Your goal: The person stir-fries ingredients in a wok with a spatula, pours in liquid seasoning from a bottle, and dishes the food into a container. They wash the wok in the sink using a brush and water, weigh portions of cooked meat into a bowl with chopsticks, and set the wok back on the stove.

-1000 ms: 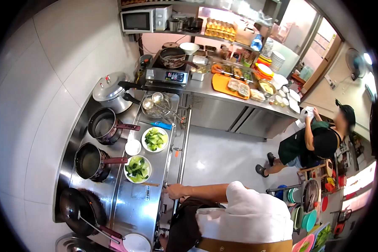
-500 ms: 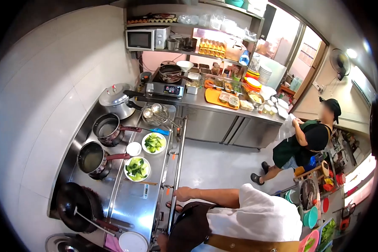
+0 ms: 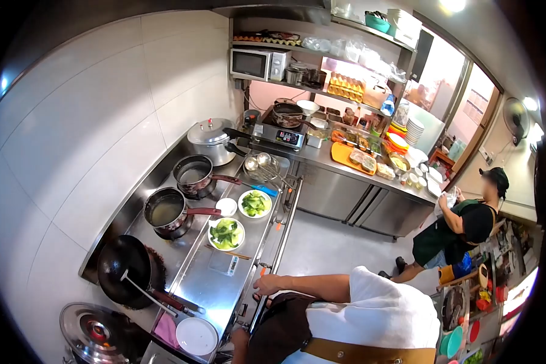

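My right hand (image 3: 268, 284) is at the metal rail (image 3: 287, 225) along the stove's front edge, its fingers curled over it beside the control knobs. Lower down, my left hand (image 3: 241, 337) is beside the same front edge; its fingers are dark and mostly hidden. On the steel counter stand one plate of leafy greens (image 3: 255, 204) and another plate of greens (image 3: 226, 234), with a small white bowl (image 3: 226, 207) beside them. Chopsticks (image 3: 230, 252) lie near a digital scale (image 3: 223, 264). Two saucepans, a nearer saucepan (image 3: 165, 207) and a farther saucepan (image 3: 193, 173), hold liquid on the burners.
A black wok (image 3: 125, 270) with a ladle (image 3: 141, 290) sits near white plates (image 3: 196, 336) and a pink cloth (image 3: 165, 329). Beyond are a pressure cooker (image 3: 211, 141), an induction cooker (image 3: 281, 136) and an orange tray (image 3: 353, 158). A co-worker (image 3: 461, 218) stands at right holding clear plastic.
My view has shifted left and tilted, so the counter appears farther right. My hands stay by the stove's front edge. The co-worker's hands and the plastic have moved closer to their body.
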The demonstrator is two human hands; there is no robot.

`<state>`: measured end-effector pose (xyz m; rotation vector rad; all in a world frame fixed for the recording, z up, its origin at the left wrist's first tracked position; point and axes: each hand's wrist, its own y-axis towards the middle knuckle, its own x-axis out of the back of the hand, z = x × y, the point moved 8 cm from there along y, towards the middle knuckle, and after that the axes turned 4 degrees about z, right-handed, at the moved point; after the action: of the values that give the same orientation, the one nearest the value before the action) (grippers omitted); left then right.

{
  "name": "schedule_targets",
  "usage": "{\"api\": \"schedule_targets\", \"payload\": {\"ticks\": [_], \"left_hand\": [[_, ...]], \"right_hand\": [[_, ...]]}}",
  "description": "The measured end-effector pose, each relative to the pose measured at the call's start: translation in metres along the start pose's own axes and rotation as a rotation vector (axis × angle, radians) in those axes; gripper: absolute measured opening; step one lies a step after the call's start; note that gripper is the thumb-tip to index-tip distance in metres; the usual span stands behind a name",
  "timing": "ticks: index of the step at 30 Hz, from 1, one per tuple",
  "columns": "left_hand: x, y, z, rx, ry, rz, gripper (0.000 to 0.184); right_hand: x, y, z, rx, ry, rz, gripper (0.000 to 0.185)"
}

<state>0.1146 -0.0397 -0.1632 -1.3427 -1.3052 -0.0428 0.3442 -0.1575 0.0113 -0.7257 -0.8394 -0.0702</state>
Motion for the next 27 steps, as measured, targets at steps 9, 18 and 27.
{"api": "schedule_targets", "payload": {"ticks": [9,18,27], "left_hand": [[0.007,-0.007,-0.005,-0.083,0.009,-0.082,0.023],[-0.029,0.022,0.012,-0.183,0.016,-0.044,0.022],[-0.008,-0.005,0.007,-0.090,-0.099,-0.129,0.021]], "right_hand": [[-0.004,-0.023,-0.006,-0.063,0.002,-0.020,0.040],[-0.007,-0.013,0.000,0.026,-0.048,-0.031,0.043],[0.002,0.021,0.032,0.216,-0.114,0.024,0.040]]}}
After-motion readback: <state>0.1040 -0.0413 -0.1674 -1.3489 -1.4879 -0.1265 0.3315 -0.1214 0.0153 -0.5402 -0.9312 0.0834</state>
